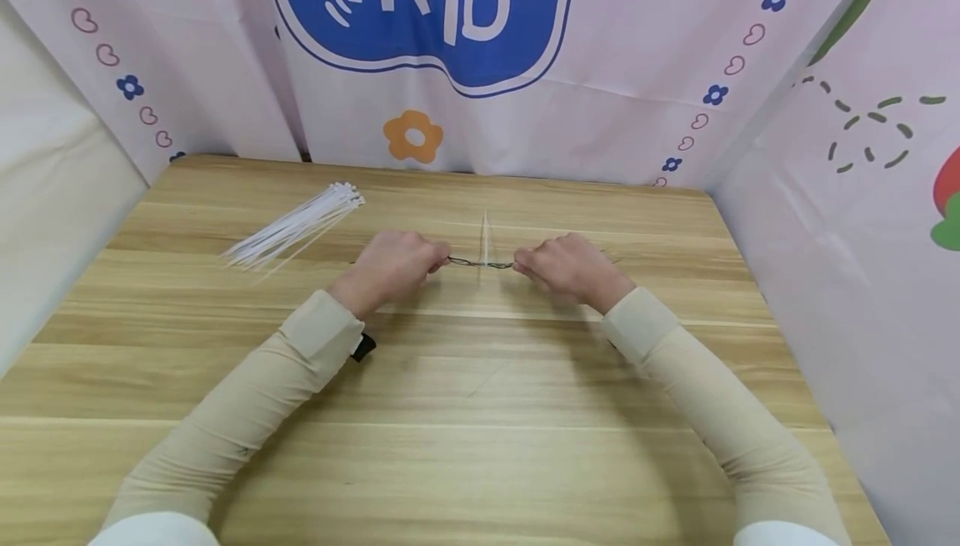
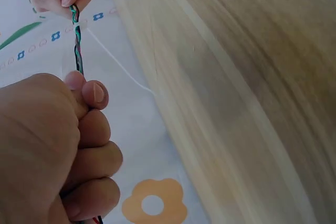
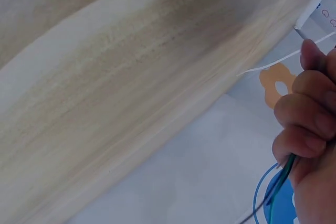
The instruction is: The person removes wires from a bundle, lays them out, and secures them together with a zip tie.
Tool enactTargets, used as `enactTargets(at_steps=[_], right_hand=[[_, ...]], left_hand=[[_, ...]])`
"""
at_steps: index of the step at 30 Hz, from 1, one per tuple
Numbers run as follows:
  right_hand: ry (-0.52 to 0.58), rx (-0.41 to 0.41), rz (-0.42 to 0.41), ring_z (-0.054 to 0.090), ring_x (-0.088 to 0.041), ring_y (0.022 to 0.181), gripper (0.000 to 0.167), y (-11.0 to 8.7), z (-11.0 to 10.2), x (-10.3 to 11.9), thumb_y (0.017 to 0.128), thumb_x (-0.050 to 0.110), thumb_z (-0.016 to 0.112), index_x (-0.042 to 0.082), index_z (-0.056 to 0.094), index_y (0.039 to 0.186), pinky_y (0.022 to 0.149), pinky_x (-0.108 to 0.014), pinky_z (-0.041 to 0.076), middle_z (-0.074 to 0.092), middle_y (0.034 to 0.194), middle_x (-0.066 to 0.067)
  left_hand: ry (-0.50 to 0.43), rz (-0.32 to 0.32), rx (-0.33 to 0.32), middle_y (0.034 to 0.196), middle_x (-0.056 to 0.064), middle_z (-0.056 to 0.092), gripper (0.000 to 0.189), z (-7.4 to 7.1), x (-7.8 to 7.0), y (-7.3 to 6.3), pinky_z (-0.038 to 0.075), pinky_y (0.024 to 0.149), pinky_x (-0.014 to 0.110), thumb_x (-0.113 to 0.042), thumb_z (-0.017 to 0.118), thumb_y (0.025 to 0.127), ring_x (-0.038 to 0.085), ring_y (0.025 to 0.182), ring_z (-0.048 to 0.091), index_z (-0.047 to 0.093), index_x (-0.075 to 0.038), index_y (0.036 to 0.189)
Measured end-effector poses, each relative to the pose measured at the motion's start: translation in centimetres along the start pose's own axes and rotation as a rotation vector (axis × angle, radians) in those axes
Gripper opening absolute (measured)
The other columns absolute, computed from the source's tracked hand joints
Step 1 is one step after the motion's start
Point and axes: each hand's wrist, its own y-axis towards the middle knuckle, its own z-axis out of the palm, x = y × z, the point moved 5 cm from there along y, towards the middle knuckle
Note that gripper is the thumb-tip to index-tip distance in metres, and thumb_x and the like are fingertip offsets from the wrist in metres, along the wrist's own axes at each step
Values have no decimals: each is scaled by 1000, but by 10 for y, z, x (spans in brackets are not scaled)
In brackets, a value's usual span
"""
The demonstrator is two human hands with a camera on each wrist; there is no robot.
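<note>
A twisted bundle of thin wires (image 2: 79, 51), dark with green and red strands, is stretched between both hands above the table. My left hand (image 1: 397, 267) grips one end with curled fingers, wire ends showing below the little finger in the left wrist view. The right hand (image 1: 566, 267) grips the other end, and loose green and dark wires (image 3: 281, 182) trail out of its fist in the right wrist view. Around the middle of the bundle sits a white cable tie (image 1: 485, 237), its long tail sticking out toward the back of the table.
A pile of white cable ties (image 1: 300, 225) lies at the back left of the wooden table (image 1: 480, 446). Printed cloth (image 1: 622, 112) hangs behind the table and along its sides. Something small and black (image 1: 363, 348) shows under the left cuff.
</note>
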Motion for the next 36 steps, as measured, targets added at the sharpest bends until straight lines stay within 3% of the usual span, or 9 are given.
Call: enactTargets(at_steps=[5, 10, 20, 30, 36], right_hand=[[35, -10, -21, 43, -13, 56, 33, 0, 2, -2, 112, 26, 53, 14, 57, 81, 58, -37, 49, 43, 61, 5], [124, 6, 9, 45, -13, 57, 30, 0, 3, -9, 110, 23, 57, 10, 65, 84, 62, -38, 54, 46, 61, 4], [34, 15, 35, 44, -15, 56, 33, -7, 4, -14, 114, 30, 47, 17, 52, 84, 56, -37, 44, 45, 60, 5], [192, 49, 65, 45, -13, 58, 26, -11, 14, -22, 111, 25, 56, 12, 60, 88, 58, -31, 43, 45, 64, 5], [190, 48, 65, 45, -13, 56, 27, -13, 15, -26, 111, 24, 56, 10, 62, 89, 58, -32, 47, 46, 62, 4]], left_hand=[[-42, 6, 20, 68, -4, 57, 25, 4, 2, -1, 38, 51, 31, -16, 61, 106, 15, 62, 48, 58, -18, 81], [-12, -7, 12, 65, -5, 55, 28, 3, 6, -4, 35, 49, 33, -18, 62, 105, 15, 61, 47, 55, -20, 78], [-85, 6, -12, 65, -3, 51, 31, 4, 16, -8, 37, 55, 32, -12, 58, 107, 15, 62, 45, 52, -16, 76], [-108, 39, -8, 66, -3, 55, 28, 11, 22, -9, 39, 53, 30, -17, 60, 108, 14, 61, 47, 57, -16, 80], [-85, 37, -7, 64, -5, 53, 30, 11, 26, -14, 36, 52, 31, -19, 58, 109, 14, 60, 46, 55, -19, 78]])
